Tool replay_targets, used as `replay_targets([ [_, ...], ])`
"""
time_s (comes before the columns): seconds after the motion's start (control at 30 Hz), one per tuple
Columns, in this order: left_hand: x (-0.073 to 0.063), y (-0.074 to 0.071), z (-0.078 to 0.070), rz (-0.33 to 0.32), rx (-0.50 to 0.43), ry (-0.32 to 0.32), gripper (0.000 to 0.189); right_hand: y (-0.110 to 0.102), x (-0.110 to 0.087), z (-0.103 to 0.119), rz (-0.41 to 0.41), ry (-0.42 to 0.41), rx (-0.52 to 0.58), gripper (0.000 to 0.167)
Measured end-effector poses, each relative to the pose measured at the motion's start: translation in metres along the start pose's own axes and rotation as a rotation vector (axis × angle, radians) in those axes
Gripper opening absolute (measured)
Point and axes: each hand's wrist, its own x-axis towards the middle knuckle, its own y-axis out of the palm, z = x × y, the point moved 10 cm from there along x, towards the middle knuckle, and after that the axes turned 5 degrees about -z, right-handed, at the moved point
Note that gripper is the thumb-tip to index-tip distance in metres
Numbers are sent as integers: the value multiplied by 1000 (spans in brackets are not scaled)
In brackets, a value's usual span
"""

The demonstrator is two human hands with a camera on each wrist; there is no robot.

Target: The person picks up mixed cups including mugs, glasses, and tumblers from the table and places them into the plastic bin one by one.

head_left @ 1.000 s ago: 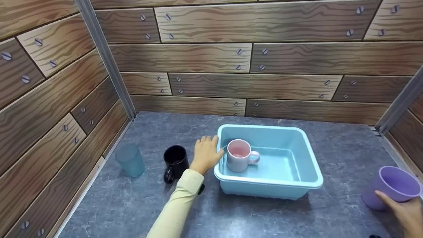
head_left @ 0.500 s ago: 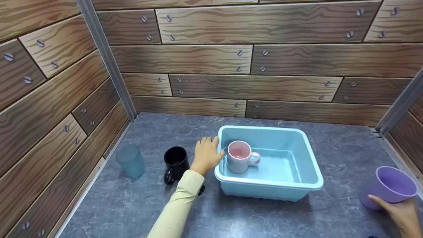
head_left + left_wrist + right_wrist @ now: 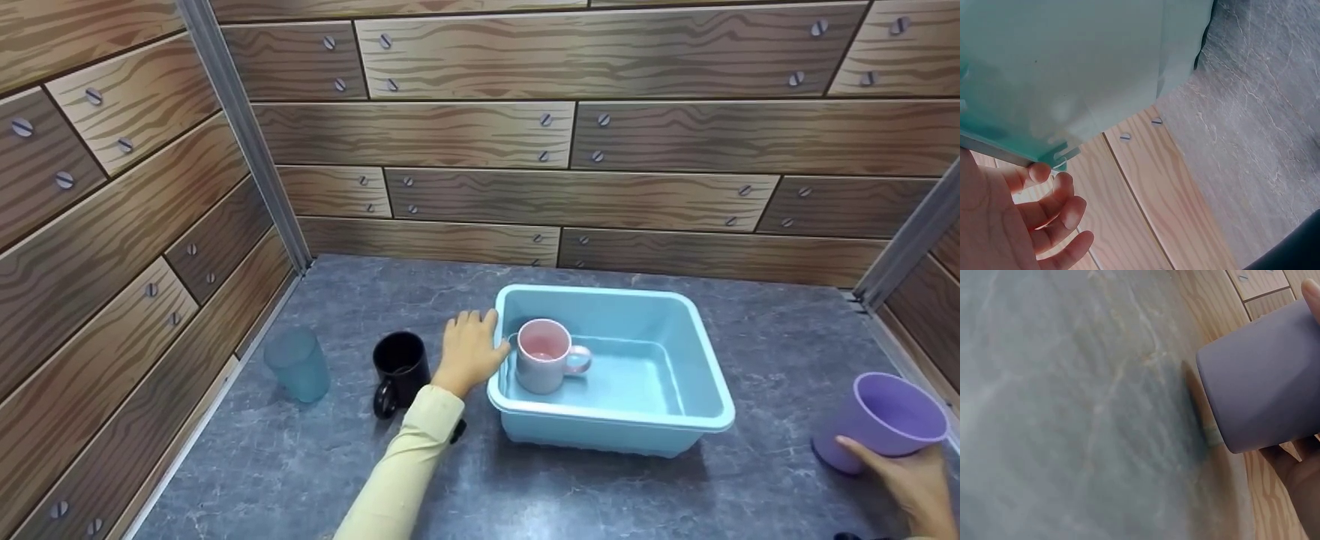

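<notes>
Purple cup [image 3: 872, 426] tilted in the curled right-hand grip [image 3: 913, 481], a person works at the right of a grey worktop [image 3: 600, 499], well apart from a blue tub [image 3: 600, 435] where a pink-lined mug [image 3: 538, 371] stands upright. The left-hand grip [image 3: 468, 349] rests on the tub's left rim, fingers relaxed and spread, pinching nothing that shows. The step in hand looks like lifting the cup, its base perhaps touching; if the tub is its destination, the next move calls for raising it over the right rim, clear of the mug. A black mug [image 3: 399, 367] and blue tumbler [image 3: 300, 369] stand to the left. The right wrist camera catches fingers beneath the cup, largely hidden in the head view, which alone looks into its hollow; the left wrist camera shows the tub's outer wall and the fingers' palm side, but no mug
</notes>
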Motion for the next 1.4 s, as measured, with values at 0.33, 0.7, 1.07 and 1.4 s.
replay_targets([
  [0.33,-1,-2,-1,-16,-9,8,36,0,5,19,-1,-38,-21,77],
  [0.7,0,-1,0,5,-13,-4,36,3,9,46,14,-135,18,80],
  [1.07,1,-2,0,-8,-8,-2,37,5,17,64,7,-157,78,84],
  [1.4,0,0,0,30,-25,-7,37,10,20,73,21,-155,32,88],
])
